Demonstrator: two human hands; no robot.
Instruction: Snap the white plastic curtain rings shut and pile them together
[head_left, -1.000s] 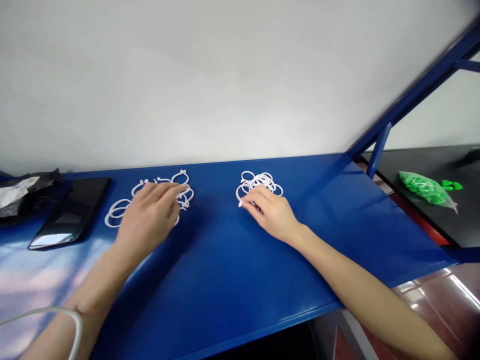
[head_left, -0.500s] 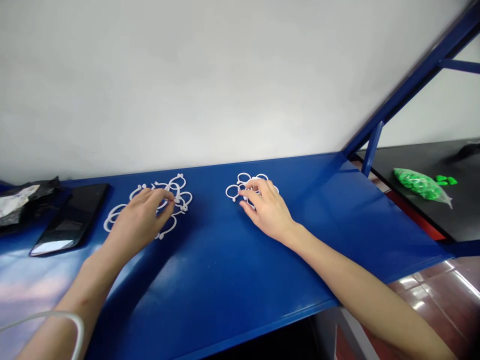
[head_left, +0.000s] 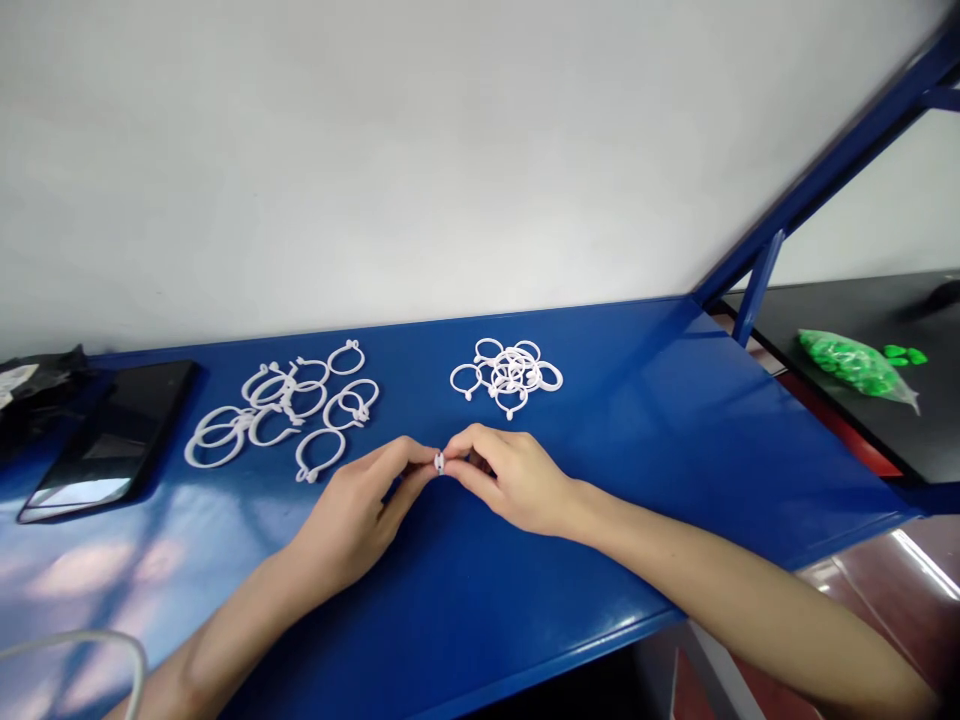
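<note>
Far L of both hands, a dark packet (head_left: 41,388) w/ a pale label, partly cut off at the edge; next to it, a black phone (head_left: 112,435), lying flat on the blue table (head_left: 480,600). Nearer the viewer, a white cable (head_left: 139,665) curves beside the L forearm. Beyond the L hand and to its L, a loose spread of white rings (head_left: 287,400), some overlapping, several w/ a gap. L hand (head_left: 367,510): thumb & finger pinching a small white piece (head_left: 439,463), held btwn the two hands' fingertips; exact shape too small to tell. R hand (head_left: 510,480): thumb & finger pinching the same piece from its R. Just beyond the R hand, a tighter ring pile (head_left: 510,372). Well R of the R hand, a clear bag (head_left: 855,365) of green bits on a dark table (head_left: 934,430), w/ a few loose bits (head_left: 904,355) beside it.
</note>
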